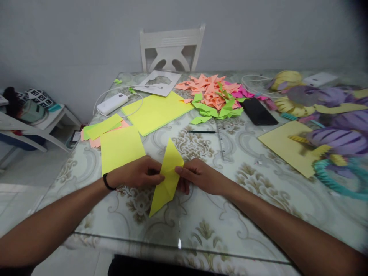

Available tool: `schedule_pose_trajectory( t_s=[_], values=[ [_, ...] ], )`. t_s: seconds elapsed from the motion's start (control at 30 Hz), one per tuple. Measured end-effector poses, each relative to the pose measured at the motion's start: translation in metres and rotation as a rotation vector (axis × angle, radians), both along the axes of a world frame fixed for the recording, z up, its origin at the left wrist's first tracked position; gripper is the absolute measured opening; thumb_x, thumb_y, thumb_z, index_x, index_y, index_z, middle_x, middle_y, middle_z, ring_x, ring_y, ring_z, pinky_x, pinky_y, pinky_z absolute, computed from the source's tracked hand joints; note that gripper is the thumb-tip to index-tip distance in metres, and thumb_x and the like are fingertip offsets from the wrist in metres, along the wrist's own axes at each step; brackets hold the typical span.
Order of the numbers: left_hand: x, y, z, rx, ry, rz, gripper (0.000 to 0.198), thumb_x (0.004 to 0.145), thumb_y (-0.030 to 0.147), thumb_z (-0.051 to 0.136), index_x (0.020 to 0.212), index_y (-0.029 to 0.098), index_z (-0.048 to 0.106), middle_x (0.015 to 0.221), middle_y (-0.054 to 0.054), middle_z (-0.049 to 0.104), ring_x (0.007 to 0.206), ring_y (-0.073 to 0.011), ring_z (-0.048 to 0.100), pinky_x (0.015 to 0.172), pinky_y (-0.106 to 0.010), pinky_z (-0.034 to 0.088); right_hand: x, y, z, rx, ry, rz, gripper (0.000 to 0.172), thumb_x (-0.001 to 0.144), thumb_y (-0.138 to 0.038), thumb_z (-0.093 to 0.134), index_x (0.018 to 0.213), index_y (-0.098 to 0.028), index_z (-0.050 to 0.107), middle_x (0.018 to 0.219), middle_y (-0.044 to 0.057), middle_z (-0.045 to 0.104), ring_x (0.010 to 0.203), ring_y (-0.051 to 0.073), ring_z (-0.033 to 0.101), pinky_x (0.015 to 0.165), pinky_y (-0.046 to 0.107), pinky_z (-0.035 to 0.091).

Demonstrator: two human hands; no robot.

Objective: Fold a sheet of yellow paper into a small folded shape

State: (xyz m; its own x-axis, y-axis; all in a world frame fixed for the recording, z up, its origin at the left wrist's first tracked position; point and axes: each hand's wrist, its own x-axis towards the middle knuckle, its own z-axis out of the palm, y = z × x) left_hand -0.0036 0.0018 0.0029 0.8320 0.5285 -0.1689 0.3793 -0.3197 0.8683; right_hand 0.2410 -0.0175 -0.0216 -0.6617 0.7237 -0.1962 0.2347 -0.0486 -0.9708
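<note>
A folded piece of yellow paper [169, 172], shaped like a slanted parallelogram with pointed ends, is held up above the table between both hands. My left hand [140, 172], with a dark band at the wrist, pinches its left edge between thumb and fingers. On the opposite edge, my right hand [195, 175] grips it with the thumb on the front and the fingers behind. Just beyond my left hand lies a yellow sheet [123, 147]. Behind that is a larger stack of yellow paper [158, 111].
Folded orange pieces [211, 90] and green pieces [218, 111] lie heaped at the back. A black phone [260, 112], a pen [201, 132] and a clear ruler [220, 142] lie nearby. Left is a white power bank [112, 103]; right are purple paper crafts [339, 140].
</note>
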Motion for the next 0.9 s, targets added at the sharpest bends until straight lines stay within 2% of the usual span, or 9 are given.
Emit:
schedule_pose_trajectory(
  t_s=[0.4, 0.7, 0.9],
  values=[
    [-0.0011, -0.0002, -0.0029, 0.024, 0.013, 0.002, 0.032, 0.097, 0.037, 0.054, 0.086, 0.012, 0.07, 0.066, 0.001, 0.056, 0.059, -0.0109, 0.045, 0.053, -0.022, 0.035, -0.0007, 0.0004, 0.0007, -0.075, 0.05, -0.027, 0.064, 0.089, -0.074, 0.057, 0.066, -0.015, 0.067, 0.06, 0.004, 0.07, 0.048, 0.013, 0.065, 0.049, 0.022, 0.051],
    [-0.0001, -0.0007, -0.0013, 0.019, -0.016, 0.008, 0.032, 0.096, 0.039, 0.055, 0.085, 0.012, 0.069, 0.062, 0.003, 0.051, 0.058, -0.0109, 0.042, 0.052, -0.022, 0.035, -0.0006, -0.0005, -0.0001, -0.078, 0.034, -0.056, 0.07, 0.088, -0.078, 0.054, 0.063, -0.014, 0.065, 0.056, 0.005, 0.068, 0.046, 0.013, 0.065, 0.046, 0.022, 0.05],
    [-0.0005, -0.0008, -0.0008, 0.023, 0.005, -0.003, 0.031, 0.097, 0.037, 0.054, 0.085, 0.012, 0.069, 0.063, 0.003, 0.051, 0.058, -0.0105, 0.042, 0.053, -0.022, 0.035, -0.0003, -0.0002, -0.0024, -0.08, 0.068, -0.063, 0.07, 0.087, -0.08, 0.052, 0.067, -0.014, 0.063, 0.058, 0.004, 0.068, 0.045, 0.013, 0.064, 0.045, 0.021, 0.051]
  ],
)
